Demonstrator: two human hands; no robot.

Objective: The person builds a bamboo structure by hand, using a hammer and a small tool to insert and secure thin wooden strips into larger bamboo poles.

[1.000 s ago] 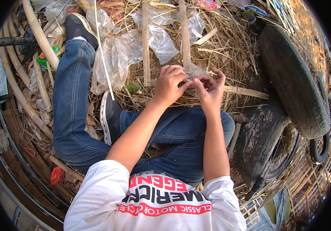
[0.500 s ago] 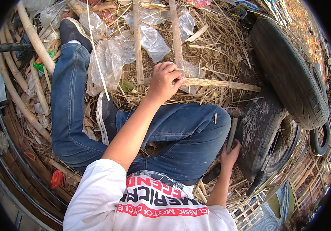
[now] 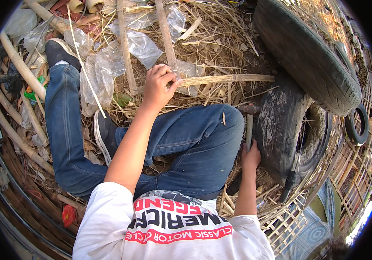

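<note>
My left hand (image 3: 160, 86) is closed at a corner of a light wooden frame, where the crosspiece (image 3: 225, 79) meets a long slat (image 3: 166, 37). Its thumb and fingers pinch together there, and whatever small thing may lie between them is hidden. A second slat (image 3: 126, 47) runs alongside, its lower end by the crosspiece. Low on the right, beside my bent knee, my right hand (image 3: 251, 157) wraps round the handle of a hammer (image 3: 249, 125). The hammer's head points up, next to a worn tyre (image 3: 280, 125).
Another tyre (image 3: 303, 54) leans over the first at the right. Crumpled plastic bags (image 3: 99, 71) and dry straw (image 3: 220, 43) cover the ground ahead. Curved poles (image 3: 23, 65) and a black metal tube frame (image 3: 1, 164) stand at the left. Woven bamboo lattice (image 3: 290, 229) lies lower right.
The whole view has shifted, so the scene sits further left and higher. The hammer stands slightly more upright, with its head showing more clearly. My left hand keeps its place on the frame's corner.
</note>
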